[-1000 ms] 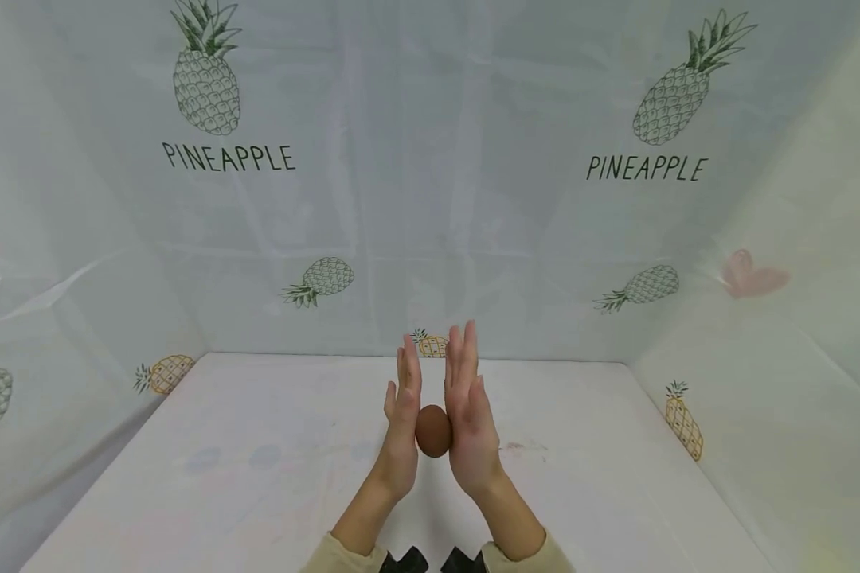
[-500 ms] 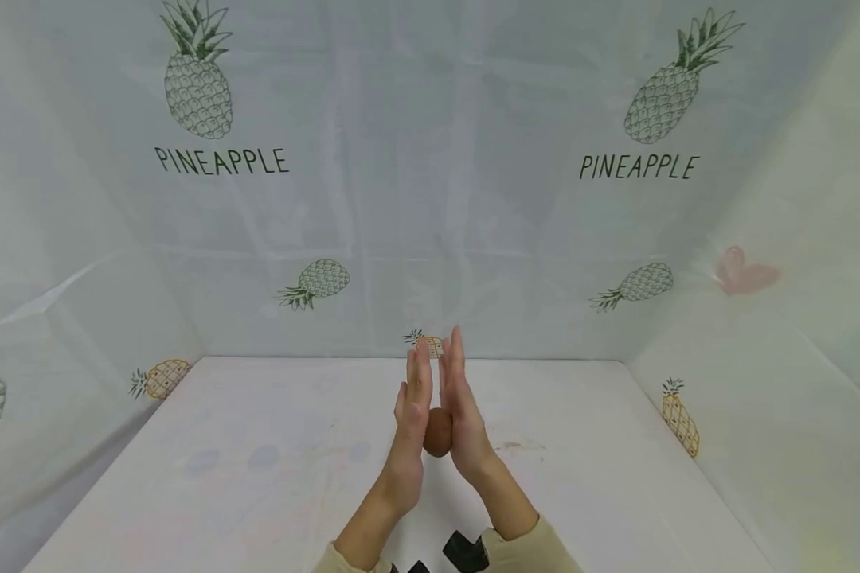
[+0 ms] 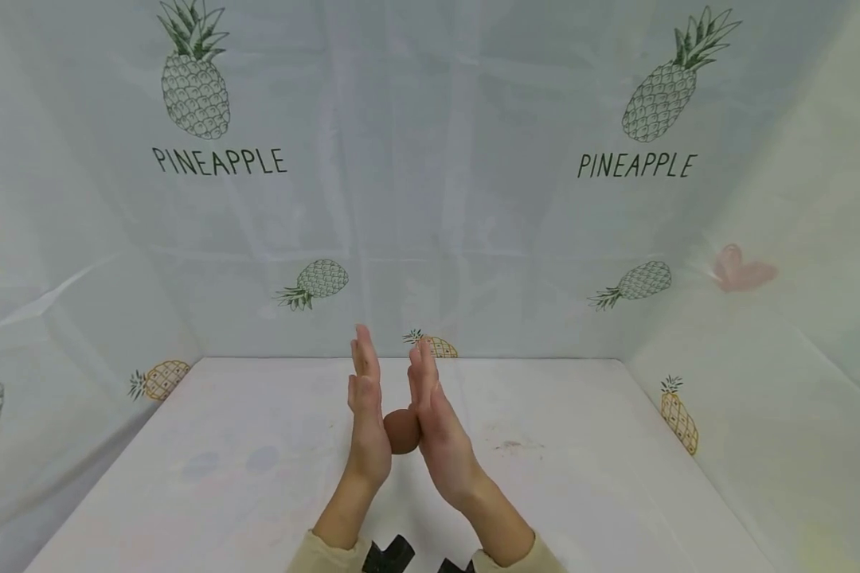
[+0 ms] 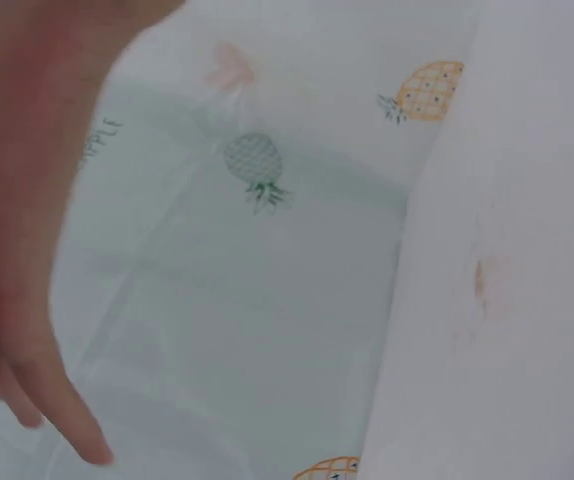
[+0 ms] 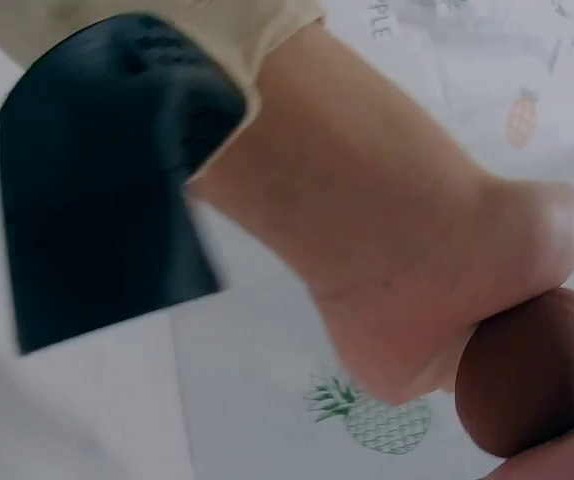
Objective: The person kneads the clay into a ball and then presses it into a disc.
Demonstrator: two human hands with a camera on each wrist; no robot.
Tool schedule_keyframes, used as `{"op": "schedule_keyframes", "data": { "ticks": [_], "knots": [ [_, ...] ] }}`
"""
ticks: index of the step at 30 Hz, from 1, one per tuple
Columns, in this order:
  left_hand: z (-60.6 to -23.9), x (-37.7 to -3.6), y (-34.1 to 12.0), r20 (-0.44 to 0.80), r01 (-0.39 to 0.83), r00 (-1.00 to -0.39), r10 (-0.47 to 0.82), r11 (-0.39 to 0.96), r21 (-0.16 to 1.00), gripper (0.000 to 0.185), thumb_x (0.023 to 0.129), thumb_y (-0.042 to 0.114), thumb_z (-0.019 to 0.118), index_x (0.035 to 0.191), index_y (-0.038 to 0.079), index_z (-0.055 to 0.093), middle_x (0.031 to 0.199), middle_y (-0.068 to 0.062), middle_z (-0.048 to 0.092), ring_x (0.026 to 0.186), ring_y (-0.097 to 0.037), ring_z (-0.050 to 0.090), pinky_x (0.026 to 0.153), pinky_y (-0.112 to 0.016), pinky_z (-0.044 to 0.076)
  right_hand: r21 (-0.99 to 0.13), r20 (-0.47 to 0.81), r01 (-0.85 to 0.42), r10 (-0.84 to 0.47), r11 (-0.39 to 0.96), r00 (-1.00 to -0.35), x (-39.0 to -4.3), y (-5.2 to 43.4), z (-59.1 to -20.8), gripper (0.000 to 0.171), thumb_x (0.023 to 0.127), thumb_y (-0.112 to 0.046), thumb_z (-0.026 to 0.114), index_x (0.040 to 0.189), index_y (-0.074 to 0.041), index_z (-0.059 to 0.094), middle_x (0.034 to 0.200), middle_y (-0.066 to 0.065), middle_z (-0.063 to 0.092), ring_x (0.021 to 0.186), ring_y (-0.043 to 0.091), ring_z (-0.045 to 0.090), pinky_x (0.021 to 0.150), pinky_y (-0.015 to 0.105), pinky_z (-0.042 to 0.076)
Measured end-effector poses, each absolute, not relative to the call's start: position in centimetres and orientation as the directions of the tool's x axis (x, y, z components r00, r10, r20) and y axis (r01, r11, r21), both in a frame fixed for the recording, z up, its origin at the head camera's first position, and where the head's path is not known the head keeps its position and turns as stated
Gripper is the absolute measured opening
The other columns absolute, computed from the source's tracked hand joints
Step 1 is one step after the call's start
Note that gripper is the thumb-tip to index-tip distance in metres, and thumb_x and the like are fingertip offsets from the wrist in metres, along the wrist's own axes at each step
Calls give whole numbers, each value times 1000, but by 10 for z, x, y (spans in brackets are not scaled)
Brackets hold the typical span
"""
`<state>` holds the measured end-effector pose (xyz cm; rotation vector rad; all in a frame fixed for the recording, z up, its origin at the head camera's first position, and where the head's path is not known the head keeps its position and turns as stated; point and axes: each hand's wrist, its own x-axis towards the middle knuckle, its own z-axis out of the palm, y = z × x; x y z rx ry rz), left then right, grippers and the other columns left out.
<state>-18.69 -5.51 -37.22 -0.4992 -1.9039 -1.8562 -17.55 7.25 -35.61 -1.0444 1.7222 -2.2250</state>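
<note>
Item: smooth brown egg-shaped ball point(image 3: 402, 430), pressed between flat palms; left hand point(image 3: 367, 414) left of it, right hand point(image 3: 433, 422) right, fingers straight, above white worktop point(image 3: 616, 477).

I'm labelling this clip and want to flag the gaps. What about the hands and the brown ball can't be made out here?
- Brown ball: head view shows a sliver; the left hand and right hand palms cover its sides.
- Ball's material: right wrist view is blurred.
- Left hand's fingertips: left wrist view crops them at the frame edge; the ball is a dark sliver there.
- Black wrist devices: cut by the bottom edge.
</note>
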Motion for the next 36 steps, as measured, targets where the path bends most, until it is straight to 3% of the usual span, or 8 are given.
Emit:
{"op": "schedule_keyframes", "data": {
  "ticks": [5,15,19,23,29,33,36],
  "knots": [
    [-380,-186,-44,552,555,-832,58,73,829,61,112,46,6,170,32,-5,177,14,-12,163,-15,-18,120,-63,-22,-853,499,-348,-414,-388,-761,-176,81,-349,59,113,-46,2,169,-38,-16,178,-7,-11,164,21,-17,123,68,-18],
    [-380,-168,-21,624,644,-751,214,32,764,60,114,33,6,171,24,-7,179,9,-12,164,-22,-17,119,-69,-17,-845,501,-395,-278,-360,-819,-197,93,-359,59,114,-44,9,169,-40,-12,177,-9,-11,164,19,-14,126,63,-15],
    [-376,-167,-24,611,625,-769,189,24,780,59,114,34,5,171,27,-6,179,8,-11,164,-24,-18,120,-67,-17,-874,462,-378,-284,-304,-840,-201,86,-368,59,115,-45,10,170,-38,-12,177,-10,-11,164,19,-12,126,64,-13],
    [-373,-172,-33,573,580,-812,112,36,814,60,112,42,6,171,32,-6,178,9,-11,164,-22,-17,121,-64,-19,-916,395,-330,-370,-226,-841,-198,75,-373,57,115,-48,7,169,-41,-10,177,-10,-8,164,19,-11,127,64,-11],
    [-373,-184,-54,496,497,-868,-34,-18,868,62,110,56,11,169,44,-4,175,22,-13,160,-13,-22,122,-65,-19,-958,286,-222,-510,-184,-811,-185,65,-371,56,115,-51,9,167,-47,-11,178,-7,-9,164,20,-10,127,66,-8],
    [-375,-191,-62,482,484,-873,-71,-16,875,60,110,56,11,168,47,-3,174,25,-12,160,-7,-19,124,-64,-16,-947,318,-237,-526,-217,-789,-177,64,-362,58,115,-49,8,168,-43,-12,178,-8,-10,164,20,-12,125,67,-11],
    [-377,-193,-62,484,483,-873,-60,28,875,60,111,52,10,168,46,-5,176,19,-13,161,-9,-19,123,-64,-19,-915,400,-298,-505,-273,-765,-173,67,-355,59,114,-45,7,169,-36,-14,177,-10,-11,163,17,-16,125,65,-15]
  ]
}}
